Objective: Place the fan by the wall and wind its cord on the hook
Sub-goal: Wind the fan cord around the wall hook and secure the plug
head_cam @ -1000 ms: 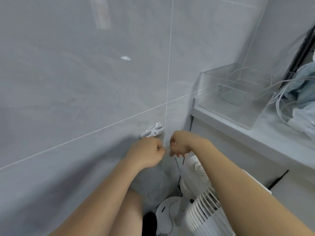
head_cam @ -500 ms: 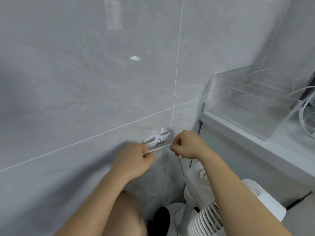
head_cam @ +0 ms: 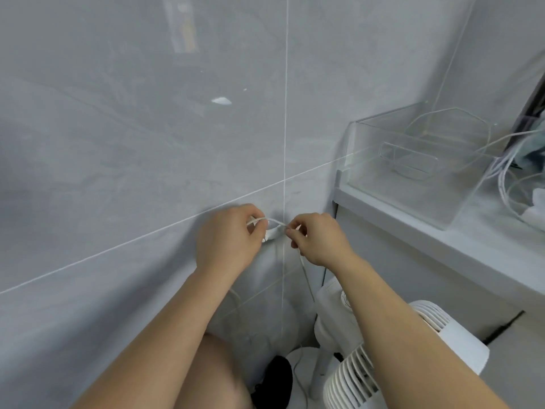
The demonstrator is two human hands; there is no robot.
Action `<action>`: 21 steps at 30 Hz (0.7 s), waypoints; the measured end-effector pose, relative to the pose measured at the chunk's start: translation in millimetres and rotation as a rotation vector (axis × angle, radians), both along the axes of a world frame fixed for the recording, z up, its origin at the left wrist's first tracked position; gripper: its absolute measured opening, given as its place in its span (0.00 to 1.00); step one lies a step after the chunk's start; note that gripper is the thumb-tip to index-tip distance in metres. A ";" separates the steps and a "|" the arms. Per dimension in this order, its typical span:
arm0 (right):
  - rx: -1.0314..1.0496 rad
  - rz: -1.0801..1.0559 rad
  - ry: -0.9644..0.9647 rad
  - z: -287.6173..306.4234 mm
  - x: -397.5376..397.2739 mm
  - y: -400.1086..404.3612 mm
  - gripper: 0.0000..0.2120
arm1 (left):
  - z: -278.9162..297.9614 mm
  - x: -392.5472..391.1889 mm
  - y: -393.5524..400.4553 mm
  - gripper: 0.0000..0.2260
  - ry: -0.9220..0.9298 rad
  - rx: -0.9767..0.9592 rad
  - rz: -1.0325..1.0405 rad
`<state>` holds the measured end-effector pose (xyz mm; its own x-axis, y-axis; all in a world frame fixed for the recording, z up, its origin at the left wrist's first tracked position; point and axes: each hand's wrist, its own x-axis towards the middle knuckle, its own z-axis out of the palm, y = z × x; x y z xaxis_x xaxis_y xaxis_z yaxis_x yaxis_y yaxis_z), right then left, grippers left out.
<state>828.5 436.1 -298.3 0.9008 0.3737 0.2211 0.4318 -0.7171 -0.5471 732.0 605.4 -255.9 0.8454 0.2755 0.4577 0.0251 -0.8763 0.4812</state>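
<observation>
both hands [head_cam: 227, 240] [head_cam: 320, 240] pinch the cord [head_cam: 275, 222], seemingly over the hook [head_cam: 272, 233].

We see a grey tiled wall [head_cam: 132, 143] divided by thin white grout lines, with a small bright reflection [head_cam: 221, 100] on the upper tile. At right we note a pale shelf [head_cam: 442, 246] projecting from the corner. On it stands a clear plastic box [head_cam: 413, 172], set against the wall, with a moulded handle recess in its near face. Just beside the box, at the right edge, we see a bundle of thin white cables [head_cam: 507, 178] and crumpled cloth [head_cam: 535, 143]. Below, near the floor, a black shoe [head_cam: 274, 379] shows beside a bare knee [head_cam: 212, 373].
</observation>
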 end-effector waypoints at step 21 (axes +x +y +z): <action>0.160 -0.039 0.113 3.3 12.1 19.6 0.12 | -18.0 -4.0 26.8 0.07 -0.162 0.070 0.049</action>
